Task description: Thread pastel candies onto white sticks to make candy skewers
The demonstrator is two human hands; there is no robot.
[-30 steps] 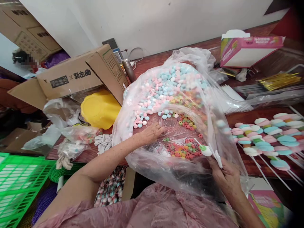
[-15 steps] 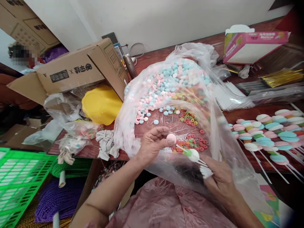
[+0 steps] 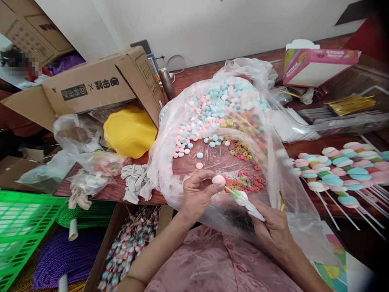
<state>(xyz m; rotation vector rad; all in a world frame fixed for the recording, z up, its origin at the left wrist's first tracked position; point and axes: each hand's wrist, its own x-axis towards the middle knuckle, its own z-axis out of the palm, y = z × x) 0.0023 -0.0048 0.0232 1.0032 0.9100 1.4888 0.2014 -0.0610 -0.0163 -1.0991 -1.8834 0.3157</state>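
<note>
One pink candy disc [image 3: 218,179] is pinched in my left hand [image 3: 196,194] now, lifted out of the loose pile it was digging through a second ago, and it's touching the tip of the stick [image 3: 243,198] my right hand [image 3: 271,231] has clamped, so this piece looks ready to go on. Both hands are inside the big clear bag [image 3: 282,170]. Colourful ring candies [image 3: 246,182] sit just behind, finished skewers [image 3: 337,170] are lined up to my right, and bag plastic crowds my right wrist.
</note>
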